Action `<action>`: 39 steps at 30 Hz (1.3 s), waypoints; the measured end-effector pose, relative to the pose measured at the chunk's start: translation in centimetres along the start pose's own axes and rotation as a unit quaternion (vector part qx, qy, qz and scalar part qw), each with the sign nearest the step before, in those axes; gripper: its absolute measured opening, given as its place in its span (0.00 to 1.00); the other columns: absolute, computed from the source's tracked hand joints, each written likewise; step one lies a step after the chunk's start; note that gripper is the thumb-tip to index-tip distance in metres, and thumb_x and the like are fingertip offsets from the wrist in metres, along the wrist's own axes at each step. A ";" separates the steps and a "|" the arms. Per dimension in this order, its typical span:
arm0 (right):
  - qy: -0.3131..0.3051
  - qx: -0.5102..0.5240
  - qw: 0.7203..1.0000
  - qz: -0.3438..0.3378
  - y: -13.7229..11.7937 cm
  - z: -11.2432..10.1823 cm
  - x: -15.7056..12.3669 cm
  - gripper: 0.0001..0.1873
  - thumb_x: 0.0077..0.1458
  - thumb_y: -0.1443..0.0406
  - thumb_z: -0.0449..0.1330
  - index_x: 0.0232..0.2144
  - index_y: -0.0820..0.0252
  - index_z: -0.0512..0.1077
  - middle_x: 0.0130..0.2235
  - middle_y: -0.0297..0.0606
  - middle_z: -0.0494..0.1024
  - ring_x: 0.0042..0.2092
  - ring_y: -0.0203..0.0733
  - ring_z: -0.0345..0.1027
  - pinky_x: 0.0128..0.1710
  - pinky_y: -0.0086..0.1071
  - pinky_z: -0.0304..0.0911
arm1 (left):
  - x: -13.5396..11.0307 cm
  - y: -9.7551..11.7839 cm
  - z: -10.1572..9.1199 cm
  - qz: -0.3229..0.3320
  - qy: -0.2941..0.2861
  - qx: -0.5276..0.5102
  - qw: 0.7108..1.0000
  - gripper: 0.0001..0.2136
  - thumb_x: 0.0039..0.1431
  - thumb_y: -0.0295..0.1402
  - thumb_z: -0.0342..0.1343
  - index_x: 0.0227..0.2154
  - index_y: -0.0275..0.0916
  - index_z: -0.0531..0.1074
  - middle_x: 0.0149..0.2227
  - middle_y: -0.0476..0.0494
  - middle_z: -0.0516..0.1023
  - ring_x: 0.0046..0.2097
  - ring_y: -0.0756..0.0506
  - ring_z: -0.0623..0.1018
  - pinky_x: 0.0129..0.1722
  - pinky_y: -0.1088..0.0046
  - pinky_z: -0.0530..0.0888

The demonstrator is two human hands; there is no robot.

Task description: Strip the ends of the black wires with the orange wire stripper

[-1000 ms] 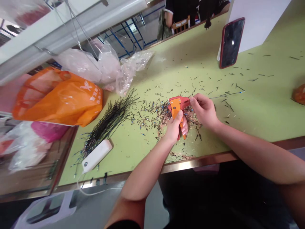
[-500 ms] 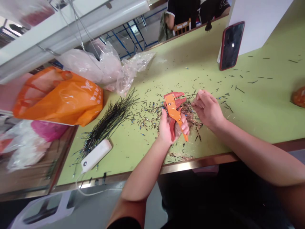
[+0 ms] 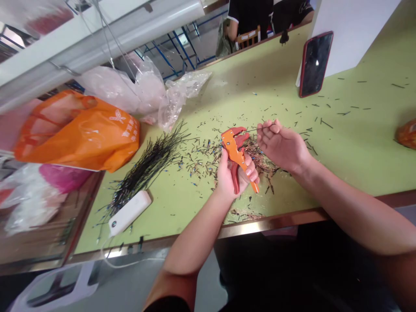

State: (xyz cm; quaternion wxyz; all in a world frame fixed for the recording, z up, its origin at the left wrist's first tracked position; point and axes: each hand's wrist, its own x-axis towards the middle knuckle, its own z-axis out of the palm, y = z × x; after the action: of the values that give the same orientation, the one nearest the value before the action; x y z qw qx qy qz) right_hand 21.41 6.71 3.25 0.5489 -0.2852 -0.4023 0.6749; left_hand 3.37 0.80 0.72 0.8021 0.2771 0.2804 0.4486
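My left hand (image 3: 225, 173) is wrapped round the handles of an orange and red wire stripper (image 3: 234, 151), whose red jaws point up and right. My right hand (image 3: 284, 146) is turned palm up just right of those jaws, its thumb and fingers closed on a thin black wire (image 3: 251, 130). The wire's free end reaches toward the jaws; I cannot tell whether it touches them. Below and around the tool lie scattered black wire cuttings and copper-coloured strands (image 3: 261, 161). To the left rests a thick bundle of black wires (image 3: 146, 167), several with small blue ends.
A white power bank (image 3: 130, 212) with a cable lies by the front edge of the green table (image 3: 182, 216). An orange bag (image 3: 87, 132) and clear plastic bags (image 3: 149, 89) are at left. A phone (image 3: 316, 65) leans on a white box (image 3: 352, 34). A person (image 3: 250, 17) is beyond the table.
My right hand has rolled over to show more palm, its fingers curled closer to the jaws with the wire. The wire stripper has shifted slightly left.
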 end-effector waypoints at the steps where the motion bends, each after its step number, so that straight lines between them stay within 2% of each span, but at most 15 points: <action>1: 0.002 0.000 1.000 -0.004 0.1 -0.1 0.1 0.28 0.63 0.46 0.64 0.25 0.52 0.55 0.38 0.40 0.74 0.51 0.49 0.74 0.51 0.44 0.76 | -0.1 0.2 -0.1 0.000 -0.001 0.000 1.000 0.39 0.62 0.74 0.37 0.24 0.41 0.69 0.21 0.49 0.64 0.21 0.49 0.67 0.23 0.68 0.73; 4: 0.021 -0.007 0.999 -0.025 0.4 0.0 0.5 0.29 0.65 0.45 0.62 0.25 0.52 0.53 0.31 0.36 0.69 0.43 0.45 0.72 0.51 0.44 0.76 | -0.1 0.3 -0.2 -0.009 -0.014 0.013 1.000 0.40 0.60 0.76 0.36 0.26 0.41 0.70 0.22 0.48 0.65 0.21 0.50 0.66 0.22 0.68 0.71; 7: 0.051 0.016 0.998 -0.037 0.3 0.3 0.6 0.32 0.66 0.44 0.63 0.24 0.52 0.50 0.27 0.33 0.63 0.36 0.42 0.69 0.50 0.44 0.76 | -0.1 -0.1 0.1 -0.006 -0.027 0.025 0.999 0.39 0.58 0.76 0.40 0.28 0.41 0.71 0.22 0.49 0.66 0.21 0.50 0.67 0.22 0.68 0.71; 10: 0.065 0.035 0.996 -0.049 -0.9 -1.0 0.8 0.31 0.66 0.51 0.65 0.23 0.52 0.50 0.24 0.29 0.60 0.30 0.38 0.64 0.49 0.42 0.75 | -0.6 0.5 0.0 0.015 -0.040 0.026 0.999 0.37 0.58 0.74 0.47 0.29 0.40 0.72 0.22 0.49 0.67 0.21 0.49 0.68 0.22 0.68 0.72; 12: 0.084 0.046 0.992 -0.081 -2.6 -3.3 1.3 0.29 0.68 0.61 0.64 0.22 0.53 0.51 0.22 0.26 0.58 0.26 0.33 0.59 0.48 0.36 0.73 | -1.1 2.2 -0.6 0.094 -0.012 -0.010 0.995 0.33 0.65 0.68 0.47 0.28 0.41 0.72 0.21 0.49 0.68 0.21 0.50 0.68 0.23 0.70 0.72; 13: 0.106 0.063 0.987 -0.102 -3.6 -4.7 1.8 0.28 0.68 0.68 0.61 0.20 0.54 0.50 0.21 0.25 0.57 0.24 0.29 0.54 0.47 0.32 0.71 | -1.4 3.3 -1.0 0.171 0.024 -0.051 0.984 0.30 0.72 0.62 0.44 0.26 0.42 0.71 0.20 0.50 0.68 0.21 0.52 0.67 0.24 0.73 0.72; 15: 0.152 0.101 0.973 -0.141 -5.1 -7.0 2.7 0.28 0.71 0.73 0.50 0.18 0.55 0.50 0.20 0.24 0.56 0.21 0.23 0.51 0.46 0.27 0.67 | -1.7 5.3 -2.0 0.286 0.090 -0.125 0.946 0.33 0.79 0.52 0.28 0.26 0.42 0.70 0.22 0.53 0.71 0.24 0.55 0.70 0.31 0.79 0.75; 16: 0.166 0.108 0.967 -0.158 -5.5 -7.5 3.1 0.28 0.74 0.71 0.47 0.18 0.55 0.51 0.21 0.25 0.57 0.21 0.22 0.53 0.45 0.26 0.67 | -1.7 5.8 -2.3 0.292 0.099 -0.127 0.943 0.36 0.79 0.52 0.23 0.26 0.42 0.70 0.22 0.53 0.71 0.25 0.55 0.72 0.33 0.79 0.76; 17: 0.167 0.117 0.968 -0.149 -5.5 -7.6 3.3 0.28 0.75 0.69 0.48 0.19 0.55 0.53 0.21 0.25 0.58 0.22 0.22 0.55 0.44 0.26 0.67 | -1.5 5.9 -2.4 0.275 0.099 -0.121 0.949 0.36 0.78 0.53 0.24 0.26 0.42 0.70 0.22 0.51 0.71 0.25 0.53 0.72 0.32 0.76 0.77; 18: 0.161 0.123 0.970 -0.132 -5.1 -7.2 3.5 0.28 0.74 0.67 0.54 0.19 0.55 0.53 0.21 0.25 0.59 0.23 0.25 0.55 0.43 0.27 0.68 | -1.3 5.5 -2.4 0.246 0.092 -0.110 0.959 0.33 0.77 0.55 0.32 0.25 0.41 0.70 0.21 0.50 0.70 0.23 0.52 0.71 0.28 0.73 0.76; 20: 0.119 0.097 0.983 -0.095 -3.8 -5.2 3.3 0.30 0.69 0.59 0.65 0.21 0.53 0.53 0.21 0.25 0.59 0.23 0.31 0.54 0.39 0.33 0.71 | -0.7 3.8 -1.7 0.136 0.039 -0.056 0.988 0.26 0.71 0.57 0.50 0.27 0.39 0.73 0.23 0.49 0.71 0.25 0.50 0.73 0.29 0.70 0.78; 23: 0.109 0.117 0.986 -0.050 -1.9 -1.8 2.3 0.28 0.69 0.53 0.65 0.24 0.53 0.55 0.22 0.26 0.60 0.24 0.34 0.55 0.34 0.33 0.70 | -0.1 0.6 -0.3 0.026 -0.058 0.008 0.998 0.23 0.61 0.56 0.63 0.30 0.38 0.76 0.26 0.47 0.73 0.30 0.46 0.78 0.36 0.63 0.81; 27: 0.118 0.179 0.977 -0.001 -2.0 0.3 1.1 0.26 0.73 0.52 0.60 0.26 0.53 0.56 0.22 0.26 0.60 0.23 0.34 0.56 0.28 0.32 0.65 | -0.1 -1.3 0.5 -0.013 -0.084 0.002 0.996 0.23 0.57 0.56 0.67 0.32 0.37 0.76 0.29 0.46 0.75 0.33 0.44 0.80 0.41 0.60 0.81; 32: 0.120 0.194 0.974 0.007 -3.1 0.4 0.6 0.28 0.72 0.53 0.61 0.25 0.53 0.53 0.21 0.26 0.59 0.22 0.34 0.53 0.25 0.33 0.61 | 0.1 -1.9 0.2 -0.036 -0.062 0.008 0.997 0.23 0.57 0.54 0.68 0.34 0.37 0.75 0.30 0.46 0.75 0.35 0.43 0.81 0.42 0.60 0.81; 39: 0.158 0.186 0.970 0.002 -3.5 0.8 0.4 0.30 0.72 0.50 0.60 0.25 0.53 0.51 0.21 0.26 0.58 0.21 0.34 0.51 0.25 0.33 0.60 | 0.3 -2.8 0.5 -0.055 -0.070 0.028 0.996 0.24 0.54 0.55 0.70 0.34 0.36 0.74 0.30 0.46 0.76 0.34 0.43 0.82 0.40 0.62 0.80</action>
State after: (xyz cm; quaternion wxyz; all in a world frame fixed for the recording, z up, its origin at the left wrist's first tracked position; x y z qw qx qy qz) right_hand 22.43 7.17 6.66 0.6481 -0.2817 -0.1769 0.6851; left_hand 5.43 -0.28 -0.87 0.8354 0.3142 0.2503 0.3753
